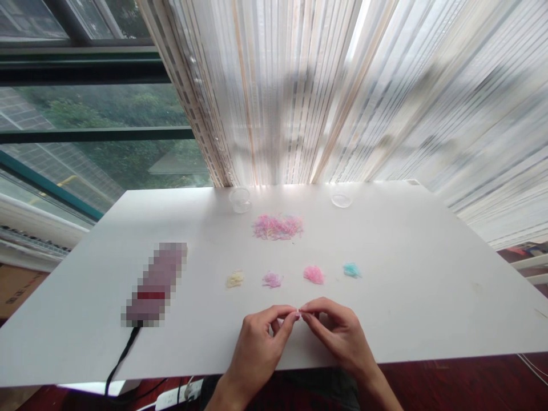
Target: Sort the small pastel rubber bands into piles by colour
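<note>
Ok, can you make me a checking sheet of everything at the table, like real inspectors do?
Surface: white table, piles mostly mid-table.
Job's things: yellow pile, purple pile, pink pile, blue-green pile in a row; bigger mixed pile behind.
Clutter: clear round pieces near the far edge; pixelated object, unidentifiable.
Hands: left hand and right hand pinching, fingertips close together; anything held is too small to identify.
Cables: black cable over the near edge; white power strip below.
Surroundings: window, striped curtain.

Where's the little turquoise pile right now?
In the head view, the turquoise pile lies just right of the pink pile, at the row's right end, beyond the right hand.
</note>
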A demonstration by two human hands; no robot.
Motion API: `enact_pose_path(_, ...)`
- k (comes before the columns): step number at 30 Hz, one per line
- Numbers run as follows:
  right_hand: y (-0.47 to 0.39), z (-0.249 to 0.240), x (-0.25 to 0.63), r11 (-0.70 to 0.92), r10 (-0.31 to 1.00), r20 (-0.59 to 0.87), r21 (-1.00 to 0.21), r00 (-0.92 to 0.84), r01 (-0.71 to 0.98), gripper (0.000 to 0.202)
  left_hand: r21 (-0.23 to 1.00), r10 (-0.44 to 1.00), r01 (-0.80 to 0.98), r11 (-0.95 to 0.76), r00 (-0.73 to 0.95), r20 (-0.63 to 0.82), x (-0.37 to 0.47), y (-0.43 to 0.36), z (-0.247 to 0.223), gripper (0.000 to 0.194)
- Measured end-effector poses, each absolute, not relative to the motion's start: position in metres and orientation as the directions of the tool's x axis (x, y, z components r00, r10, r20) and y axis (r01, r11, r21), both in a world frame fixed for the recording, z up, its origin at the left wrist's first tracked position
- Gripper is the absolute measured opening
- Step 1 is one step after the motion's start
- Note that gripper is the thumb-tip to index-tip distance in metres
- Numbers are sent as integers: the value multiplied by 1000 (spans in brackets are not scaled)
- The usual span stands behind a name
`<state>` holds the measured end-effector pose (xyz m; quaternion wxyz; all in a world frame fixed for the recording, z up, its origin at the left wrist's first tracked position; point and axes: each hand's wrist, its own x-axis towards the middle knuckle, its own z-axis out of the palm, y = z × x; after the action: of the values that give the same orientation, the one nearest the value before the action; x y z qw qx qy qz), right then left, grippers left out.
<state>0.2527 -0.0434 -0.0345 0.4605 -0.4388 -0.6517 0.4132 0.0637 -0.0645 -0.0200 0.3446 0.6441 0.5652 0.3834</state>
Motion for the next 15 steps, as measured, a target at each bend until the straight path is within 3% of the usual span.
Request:
enact_pose_path(6,-39,-33,262,284,958,259,-922,-126,264,14,847,987,508,-159,48,156,58,-62,-18,17)
enact_pose_path(12,-17,-27,279,226,945,303,-875,119,429,23,800,963,560,-217,-11,269,43,-66,-29,15)
enact_pose_path(15,-8,-30,280,232,928,344,-834,143,501,24,763,944,591,-261,-10,331,37,-71,-37,13)
